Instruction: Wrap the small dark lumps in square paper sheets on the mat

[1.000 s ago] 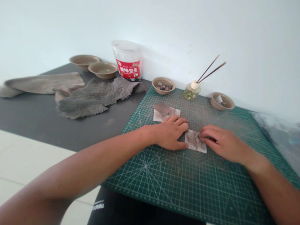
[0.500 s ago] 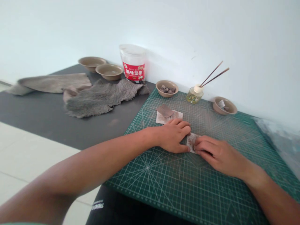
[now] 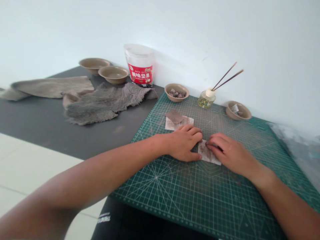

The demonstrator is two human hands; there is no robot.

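A small white sheet with brown smudges [image 3: 211, 157] lies on the green cutting mat [image 3: 190, 196]. My left hand [image 3: 186, 143] rests flat on the mat, fingers apart, its thumb and fingertips at the sheet's left edge. With its fingers pinched together, my right hand [image 3: 226, 151] touches the upper part of the same sheet; whatever is between the fingertips is too small to name. Beyond my left hand are a second smudged white sheet [image 3: 170, 126] and a brown square piece [image 3: 174, 116] lying on it.
Along the wall stand a bowl of stones [image 3: 176, 96], a glass bottle with two sticks [image 3: 206, 100], another bowl [image 3: 238, 115] and a red-labelled tub [image 3: 140, 71]. Two bowls [image 3: 113, 78] and rumpled grey cloths [image 3: 97, 105] are at the left. Clear plastic [image 3: 300, 150] lies at the right.
My right hand has moved up and slightly right over the sheet, uncovering more of its lower right part. My left hand stays at the sheet's left edge. The view has shifted slightly.
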